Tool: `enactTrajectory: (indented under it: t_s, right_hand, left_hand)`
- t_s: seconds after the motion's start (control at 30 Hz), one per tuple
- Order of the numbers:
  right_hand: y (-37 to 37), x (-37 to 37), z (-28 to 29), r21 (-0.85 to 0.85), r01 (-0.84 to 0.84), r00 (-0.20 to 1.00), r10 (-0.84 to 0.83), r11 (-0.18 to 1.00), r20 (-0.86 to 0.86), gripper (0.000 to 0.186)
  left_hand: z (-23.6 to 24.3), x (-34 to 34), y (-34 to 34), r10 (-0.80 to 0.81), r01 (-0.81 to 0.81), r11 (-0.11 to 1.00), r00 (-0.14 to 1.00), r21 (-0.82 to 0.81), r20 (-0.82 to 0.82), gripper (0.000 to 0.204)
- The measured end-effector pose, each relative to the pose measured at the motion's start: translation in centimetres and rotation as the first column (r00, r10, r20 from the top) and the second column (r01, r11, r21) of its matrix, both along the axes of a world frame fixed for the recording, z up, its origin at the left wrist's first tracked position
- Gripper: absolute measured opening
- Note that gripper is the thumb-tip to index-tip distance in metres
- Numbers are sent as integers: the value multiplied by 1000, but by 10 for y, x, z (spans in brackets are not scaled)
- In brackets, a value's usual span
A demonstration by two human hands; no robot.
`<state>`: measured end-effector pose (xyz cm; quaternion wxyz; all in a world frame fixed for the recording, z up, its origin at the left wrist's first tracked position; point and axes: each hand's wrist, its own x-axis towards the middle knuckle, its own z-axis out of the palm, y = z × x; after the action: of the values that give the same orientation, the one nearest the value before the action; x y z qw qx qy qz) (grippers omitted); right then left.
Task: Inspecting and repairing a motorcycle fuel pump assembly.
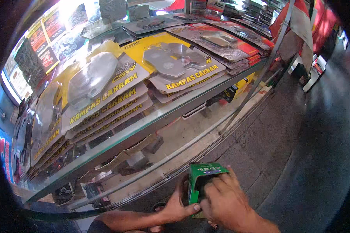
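A small green cardboard box [201, 167] is held low in front of me, its open end facing me and the inside dark. My left hand [178, 206] grips it from the left, with the thumb along the lower edge of the opening. The curled fingers of my right hand [226, 200] are at the opening and partly inside the box. What they pinch, if anything, is hidden by the hand and the box wall.
A glass display case [116, 145] runs across the left and middle. On its top lie stacks of yellow-and-grey blister packs [182, 64] and red ones [225, 40]. A metal rail [256, 87] slants at its right. Dark paving [256, 143] lies beyond my hands.
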<state>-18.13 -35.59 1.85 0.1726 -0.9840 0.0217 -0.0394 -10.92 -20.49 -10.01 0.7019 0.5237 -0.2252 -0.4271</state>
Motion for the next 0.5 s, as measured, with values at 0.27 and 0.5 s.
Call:
enactTrajectory:
  t_s: [0.27, 0.5]
  right_hand:
    - [7, 10, -16, -236, 139, 987, -153, 962, -41, 27]
    - [-1, 10, -19, -201, 85, 991, -103, 976, -83, 32]
  left_hand:
    - [-12, -11, -8, 134, -139, 988, 989, -72, -62, 119]
    - [-11, -12, -10, 167, -167, 986, 986, 6, -10, 118]
